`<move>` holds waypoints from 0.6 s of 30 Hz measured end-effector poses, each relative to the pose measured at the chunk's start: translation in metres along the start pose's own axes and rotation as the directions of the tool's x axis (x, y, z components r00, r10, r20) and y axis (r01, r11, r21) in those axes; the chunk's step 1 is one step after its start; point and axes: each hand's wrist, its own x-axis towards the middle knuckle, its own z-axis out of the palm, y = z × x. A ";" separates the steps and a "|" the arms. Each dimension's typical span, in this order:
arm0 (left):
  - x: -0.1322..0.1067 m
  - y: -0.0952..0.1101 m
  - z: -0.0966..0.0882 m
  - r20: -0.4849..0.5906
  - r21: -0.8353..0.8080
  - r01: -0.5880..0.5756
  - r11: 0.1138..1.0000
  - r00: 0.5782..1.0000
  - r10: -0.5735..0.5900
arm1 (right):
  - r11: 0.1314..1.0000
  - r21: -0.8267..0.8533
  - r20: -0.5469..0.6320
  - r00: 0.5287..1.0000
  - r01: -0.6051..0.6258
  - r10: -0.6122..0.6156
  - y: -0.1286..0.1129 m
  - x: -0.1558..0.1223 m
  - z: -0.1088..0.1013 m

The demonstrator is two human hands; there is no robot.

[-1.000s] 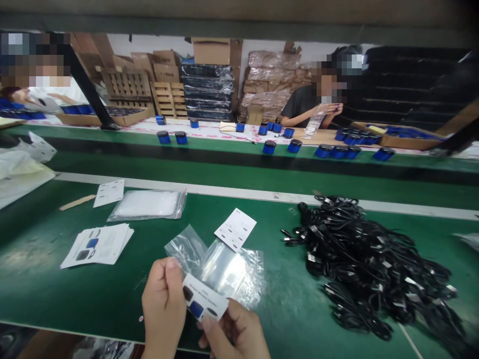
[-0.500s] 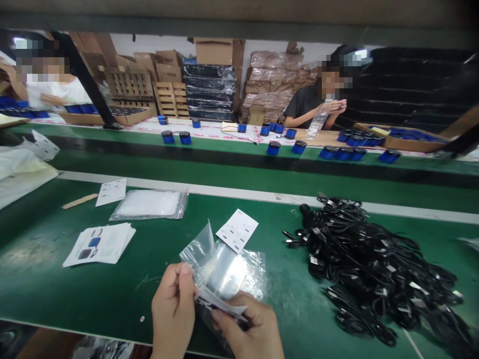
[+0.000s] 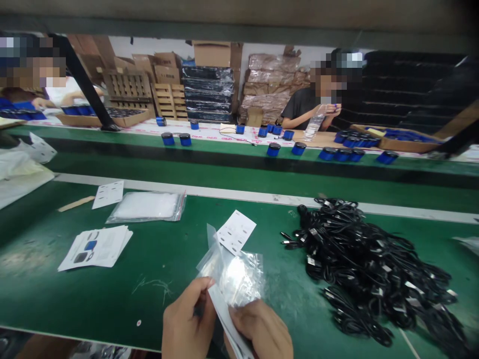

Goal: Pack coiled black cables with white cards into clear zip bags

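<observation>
Low in the middle, my left hand point(image 3: 190, 319) is closed, thumb and fingers pinching a clear plastic bag point(image 3: 211, 257) near the upper end of a white leaflet point(image 3: 225, 315). My right hand point(image 3: 264, 326) grips the lower part of that leaflet, which stands edge-on between both hands. How far the leaflet lies inside the bag is hidden by my fingers. Just beyond, more clear bags point(image 3: 243, 276) lie flat on the green bench. A printed card point(image 3: 237, 232) rests partly over their far edge.
A heap of black cables point(image 3: 366, 264) covers the right side. At left are a stack of printed leaflets point(image 3: 93, 247), a zip bag with white contents point(image 3: 145, 206) and a single card point(image 3: 108, 193). Blue-and-black cylinders point(image 3: 273, 149) line the far bench, where two people work.
The leaflet has turned from nearly flat to edge-on and steeper. My left hand has moved right and down, closer to my right hand, and the bag's raised flap has shifted right.
</observation>
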 end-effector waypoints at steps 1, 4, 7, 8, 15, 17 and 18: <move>-0.001 -0.001 0.000 0.011 0.002 -0.015 1.000 1.000 0.015 | 1.000 -0.008 0.007 1.000 0.016 -0.016 0.001 0.000 -0.001; -0.002 0.002 -0.002 0.043 0.046 -0.115 0.992 0.993 0.113 | 0.991 -0.102 0.050 0.996 0.081 -0.076 0.004 -0.001 -0.005; 0.000 0.007 -0.004 0.058 0.169 -0.322 0.932 0.947 0.317 | 0.962 -0.245 0.181 0.980 0.121 -0.077 0.007 -0.003 -0.008; 0.001 0.008 -0.003 0.067 0.200 -0.381 0.903 0.924 0.376 | 0.953 -0.281 0.224 0.973 0.112 -0.049 0.008 -0.003 -0.009; -0.003 -0.005 0.006 0.152 0.220 -0.467 0.856 0.883 0.443 | 0.968 -0.192 0.446 0.864 -0.164 0.235 0.009 0.002 -0.011; -0.005 -0.009 0.007 0.156 0.247 -0.462 0.852 0.886 0.436 | 0.962 -0.106 0.572 0.776 -0.253 0.267 0.007 0.006 -0.018; -0.006 -0.009 0.006 0.154 0.259 -0.460 0.849 0.888 0.434 | 0.954 -0.080 0.632 0.726 -0.289 0.273 0.006 0.008 -0.022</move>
